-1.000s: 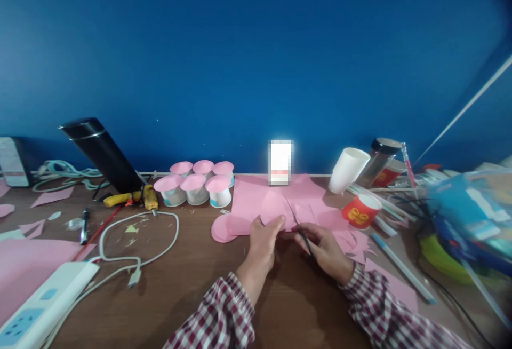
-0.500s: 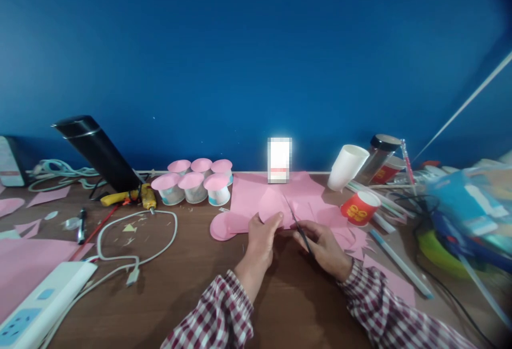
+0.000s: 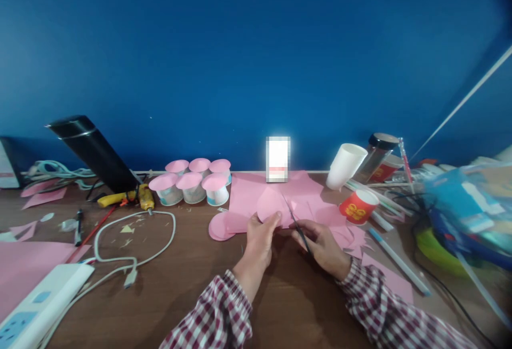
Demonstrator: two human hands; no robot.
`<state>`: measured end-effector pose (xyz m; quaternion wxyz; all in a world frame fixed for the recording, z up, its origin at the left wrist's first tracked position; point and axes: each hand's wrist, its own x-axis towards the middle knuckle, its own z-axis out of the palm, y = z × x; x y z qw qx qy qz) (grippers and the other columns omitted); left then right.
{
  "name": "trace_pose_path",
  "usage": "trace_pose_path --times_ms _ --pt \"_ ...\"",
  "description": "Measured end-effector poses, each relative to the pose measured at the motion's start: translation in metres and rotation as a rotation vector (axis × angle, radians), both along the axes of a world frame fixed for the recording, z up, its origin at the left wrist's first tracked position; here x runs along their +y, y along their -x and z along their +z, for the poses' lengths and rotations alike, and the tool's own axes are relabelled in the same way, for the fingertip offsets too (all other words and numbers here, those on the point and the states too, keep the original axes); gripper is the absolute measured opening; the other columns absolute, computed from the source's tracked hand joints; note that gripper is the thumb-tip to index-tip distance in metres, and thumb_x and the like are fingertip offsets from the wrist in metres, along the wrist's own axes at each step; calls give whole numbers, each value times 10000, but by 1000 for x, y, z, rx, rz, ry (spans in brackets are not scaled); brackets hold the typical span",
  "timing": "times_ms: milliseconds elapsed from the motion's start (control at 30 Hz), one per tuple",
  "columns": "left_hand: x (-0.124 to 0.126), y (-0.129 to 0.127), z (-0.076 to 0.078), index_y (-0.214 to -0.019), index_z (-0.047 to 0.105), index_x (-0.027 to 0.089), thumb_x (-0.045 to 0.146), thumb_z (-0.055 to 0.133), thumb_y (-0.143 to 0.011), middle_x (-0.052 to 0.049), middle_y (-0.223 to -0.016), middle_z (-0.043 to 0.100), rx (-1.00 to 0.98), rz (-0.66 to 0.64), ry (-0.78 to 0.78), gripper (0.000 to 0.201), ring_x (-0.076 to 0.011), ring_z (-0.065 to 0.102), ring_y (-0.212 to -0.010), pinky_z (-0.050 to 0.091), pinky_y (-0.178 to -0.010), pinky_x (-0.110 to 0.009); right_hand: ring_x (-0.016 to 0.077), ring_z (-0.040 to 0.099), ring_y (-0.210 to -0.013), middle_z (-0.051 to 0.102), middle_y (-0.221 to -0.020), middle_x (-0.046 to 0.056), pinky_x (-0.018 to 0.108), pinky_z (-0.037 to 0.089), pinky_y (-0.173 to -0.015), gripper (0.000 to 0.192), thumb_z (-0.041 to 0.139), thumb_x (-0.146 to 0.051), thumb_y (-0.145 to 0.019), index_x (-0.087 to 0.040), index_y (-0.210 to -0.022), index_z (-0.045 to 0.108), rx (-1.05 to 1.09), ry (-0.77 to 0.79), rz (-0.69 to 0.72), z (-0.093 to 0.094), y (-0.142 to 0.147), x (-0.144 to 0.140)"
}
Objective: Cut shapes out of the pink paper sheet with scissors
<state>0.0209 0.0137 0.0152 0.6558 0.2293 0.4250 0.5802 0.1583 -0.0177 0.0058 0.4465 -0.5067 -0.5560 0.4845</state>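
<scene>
Cutting pink paper at the desk's middle.
The left hand (image 3: 259,238) pinched a rounded pink paper piece (image 3: 271,207); at its 3 o'clock, the right hand (image 3: 322,246) gripped slim dark scissors (image 3: 296,224), blades touching the paper.

A rounded piece of pink paper (image 3: 271,206) is held up off the wooden desk, tilted slightly away, its curved upper edge turned toward the blue wall. Its lower edge is pinched at the near left side. A pair of scissors (image 3: 296,222) with slim dark blades is set against the piece's right side; the blades are angled up and to the left, with the tip reaching over the pink surface. The handles are hidden. The piece is seen against further pink sheets lying flat behind it.
</scene>
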Motion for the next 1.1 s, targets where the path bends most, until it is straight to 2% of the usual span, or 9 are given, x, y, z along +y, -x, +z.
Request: trace_pose_path --times_ms 200,367,500,567,667,933,1100 --pt "3 0 -7 -788 605 122 281 809 -542 -10 -613 633 2 -5 -20 357 -129 584 -527 473 -513 -245 91 444 -502 550 -610 -13 190 361 -427 277 729 -365 -728 -140 -880 674 -4 -3 -5 -3 -1 -1" --pt "4 0 -7 -802 598 118 270 803 -557 -5 -612 624 1 -10 -38 354 -125 579 -526 471 -506 -242 79 422 -487 519 -587 -32 187 348 -427 276 725 -362 -740 -140 -891 662 34 20 7 -7 -2 -1" --pt "4 0 -8 -819 567 129 247 813 -545 10 -612 617 -4 36 -5 386 -114 580 -534 480 -524 -233 83 434 -474 509 -557 -43 195 339 -423 305 722 -383 -740 -136 -900 644 37 43 7 -6 -2 0" --pt "4 0 -8 -825 539 145 244 821 -532 19 -611 613 -11 58 29 418 -118 586 -535 490 -533 -243 89 442 -458 497 -531 -53 206 342 -419 339 720 -411 -733 -136 -910 629 53 57 -15 -3 -2 1" --pt "3 0 -6 -818 518 161 275 816 -543 28 -592 603 -10 22 33 421 -127 583 -511 477 -502 -250 100 458 -446 496 -514 -61 226 361 -427 395 710 -463 -722 -146 -930 602 90 84 -62 1 0 1" --pt "0 1 -3 -753 557 157 294 764 -599 17 -600 623 -65 14 -26 291 -107 559 -481 403 -459 -218 96 473 -430 526 -530 -78 193 345 -391 426 686 -483 -743 -203 -1001 495 261 49 -164 -3 0 5" --pt "2 8 -5 -665 577 140 207 781 -594 19 -586 615 -183 2 -25 227 -102 579 -559 466 -545 -219 86 474 -435 507 -533 -82 165 307 -368 412 717 -492 -709 -226 -737 404 312 21 -246 -5 -1 9"
